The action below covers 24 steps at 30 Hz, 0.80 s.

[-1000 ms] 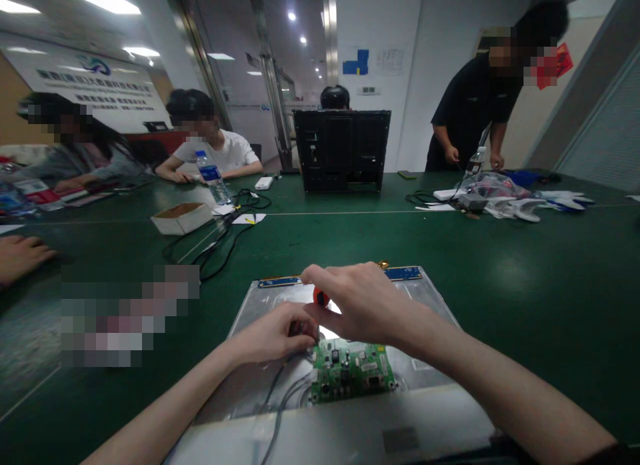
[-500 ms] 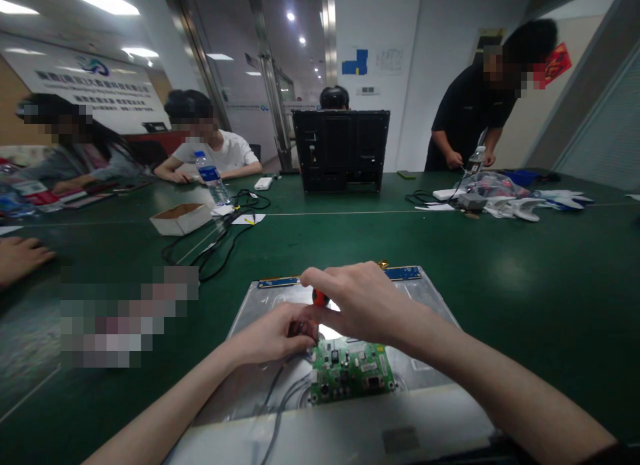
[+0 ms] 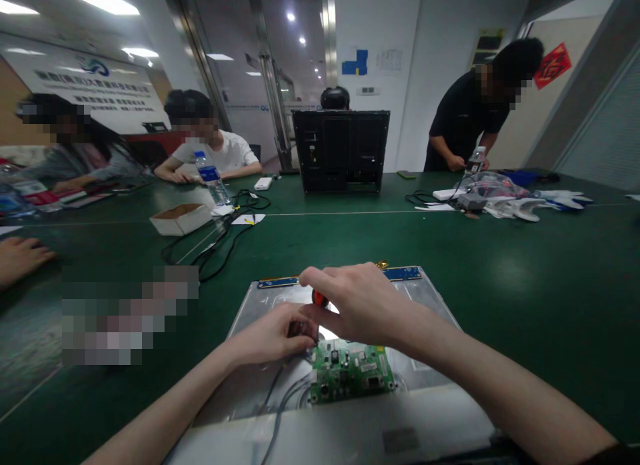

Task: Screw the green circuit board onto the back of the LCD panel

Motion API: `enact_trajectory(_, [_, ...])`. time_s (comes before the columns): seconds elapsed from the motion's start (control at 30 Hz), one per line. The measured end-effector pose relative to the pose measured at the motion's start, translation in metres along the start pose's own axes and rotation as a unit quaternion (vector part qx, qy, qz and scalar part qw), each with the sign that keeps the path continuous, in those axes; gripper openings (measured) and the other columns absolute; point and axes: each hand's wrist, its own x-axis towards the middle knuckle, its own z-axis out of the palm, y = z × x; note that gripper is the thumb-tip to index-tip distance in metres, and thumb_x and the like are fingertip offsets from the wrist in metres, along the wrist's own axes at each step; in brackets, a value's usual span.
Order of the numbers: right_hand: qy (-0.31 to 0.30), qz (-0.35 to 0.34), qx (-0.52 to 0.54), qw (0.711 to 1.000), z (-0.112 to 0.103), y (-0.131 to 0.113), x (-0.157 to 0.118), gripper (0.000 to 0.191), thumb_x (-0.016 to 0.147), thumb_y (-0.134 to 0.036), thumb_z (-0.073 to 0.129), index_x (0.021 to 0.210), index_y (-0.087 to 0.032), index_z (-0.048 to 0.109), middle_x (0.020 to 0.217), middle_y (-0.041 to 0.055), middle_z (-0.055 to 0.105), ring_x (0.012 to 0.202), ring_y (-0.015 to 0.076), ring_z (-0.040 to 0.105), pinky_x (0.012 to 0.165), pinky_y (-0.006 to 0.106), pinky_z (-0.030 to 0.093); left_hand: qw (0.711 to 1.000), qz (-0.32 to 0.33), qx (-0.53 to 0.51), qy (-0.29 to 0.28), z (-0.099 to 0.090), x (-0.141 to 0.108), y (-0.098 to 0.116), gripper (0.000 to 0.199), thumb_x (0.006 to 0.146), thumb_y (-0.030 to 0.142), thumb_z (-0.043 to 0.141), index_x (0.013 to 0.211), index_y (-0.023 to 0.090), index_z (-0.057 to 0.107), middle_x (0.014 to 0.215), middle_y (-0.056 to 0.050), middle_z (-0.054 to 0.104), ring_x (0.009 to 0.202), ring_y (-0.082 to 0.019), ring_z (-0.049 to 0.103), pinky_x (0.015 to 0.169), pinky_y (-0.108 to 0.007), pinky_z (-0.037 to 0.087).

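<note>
A display panel with a silvery metal back (image 3: 430, 318) lies in front of me, with a blue circuit strip (image 3: 405, 273) along its far edge. Mounted on its middle is a green circuit board (image 3: 353, 371), grey cables running off its left side. Above the board's far left corner my right hand (image 3: 357, 298) is closed around a screwdriver (image 3: 319, 298) with an orange-red and black handle; its tip is hidden. My left hand (image 3: 280, 335) is closed beside it at that corner, thumb and fingers curled together. What its fingers hold cannot be made out.
Toward the left are an open white box (image 3: 181, 219), black cables (image 3: 227, 241) and a water bottle (image 3: 211, 178). A black monitor housing (image 3: 343, 151) stands upright at the far side. Plastic bags and gloves (image 3: 515, 208) lie right. Another person's hand (image 3: 23, 258) rests at left; co-workers surround the table.
My hands and the screwdriver stay in nearly the same place over the board corner. The standing person at the far right has bent lower and shifted slightly left.
</note>
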Motion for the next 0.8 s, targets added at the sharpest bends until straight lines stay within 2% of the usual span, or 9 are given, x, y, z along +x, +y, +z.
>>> enact_trajectory(0.1, [0.002, 0.001, 0.009, 1.000, -0.0017, -0.0017, -0.0003, 0.022, 0.086, -0.027, 0.045, 0.105, -0.018, 0.049, 0.086, 0.0027, 0.067, 0.060, 0.0131, 0.053, 0.049, 0.028, 0.020, 1.000, 0.001, -0.005, -0.005, 0.0002, 0.0004, -0.0008, 0.010, 0.075, 0.024, 0.059, 0.080, 0.015, 0.059, 0.068, 0.002, 0.057, 0.062, -0.014, 0.052, 0.057, -0.023, 0.040])
enact_trajectory(0.2, [0.006, -0.009, 0.015, 1.000, -0.0038, -0.0024, -0.0016, 0.024, 0.083, -0.026, 0.046, 0.105, -0.017, 0.049, 0.088, 0.0041, 0.066, 0.062, 0.0137, 0.053, 0.049, 0.028, 0.021, 1.000, 0.014, -0.009, -0.006, -0.0001, 0.0014, -0.0018, 0.006, 0.075, 0.021, 0.058, 0.077, 0.015, 0.058, 0.067, 0.003, 0.055, 0.061, -0.013, 0.051, 0.057, -0.023, 0.040])
enact_trajectory(0.4, [-0.006, 0.001, 0.003, 1.000, -0.0001, 0.0002, -0.0003, 0.029, 0.092, -0.046, 0.046, 0.105, -0.020, 0.050, 0.083, 0.0020, 0.067, 0.060, 0.0138, 0.053, 0.050, 0.028, 0.019, 1.000, 0.010, 0.000, 0.005, -0.0002, 0.0001, -0.0003, 0.010, 0.075, 0.025, 0.060, 0.079, 0.016, 0.059, 0.072, 0.000, 0.060, 0.068, -0.016, 0.055, 0.061, -0.025, 0.042])
enact_trajectory(0.5, [-0.009, 0.004, -0.001, 1.000, 0.0000, -0.0005, 0.0006, 0.021, 0.092, -0.034, 0.043, 0.106, -0.020, 0.050, 0.084, 0.0019, 0.068, 0.059, 0.0133, 0.052, 0.049, 0.029, 0.018, 1.000, -0.013, -0.003, -0.003, -0.0002, -0.0002, 0.0021, 0.012, 0.076, 0.027, 0.059, 0.081, 0.015, 0.059, 0.067, 0.002, 0.057, 0.062, -0.014, 0.052, 0.055, -0.023, 0.040])
enact_trajectory(0.63, [0.000, -0.004, 0.007, 1.000, -0.0037, -0.0024, -0.0002, 0.023, 0.083, -0.026, 0.045, 0.104, -0.018, 0.050, 0.089, 0.0040, 0.066, 0.062, 0.0137, 0.052, 0.049, 0.028, 0.021, 1.000, 0.009, -0.021, -0.012, -0.0007, 0.0014, 0.0035, 0.006, 0.073, 0.021, 0.057, 0.076, 0.016, 0.057, 0.065, 0.003, 0.054, 0.058, -0.012, 0.049, 0.054, -0.022, 0.038])
enact_trajectory(0.8, [-0.006, 0.000, 0.010, 1.000, -0.0033, -0.0008, -0.0011, 0.025, 0.090, -0.038, 0.046, 0.105, -0.019, 0.049, 0.087, 0.0030, 0.068, 0.062, 0.0139, 0.055, 0.050, 0.027, 0.020, 1.000, 0.006, -0.009, 0.004, -0.0009, 0.0010, 0.0037, 0.008, 0.073, 0.023, 0.060, 0.076, 0.016, 0.059, 0.070, 0.002, 0.057, 0.063, -0.015, 0.052, 0.058, -0.024, 0.040])
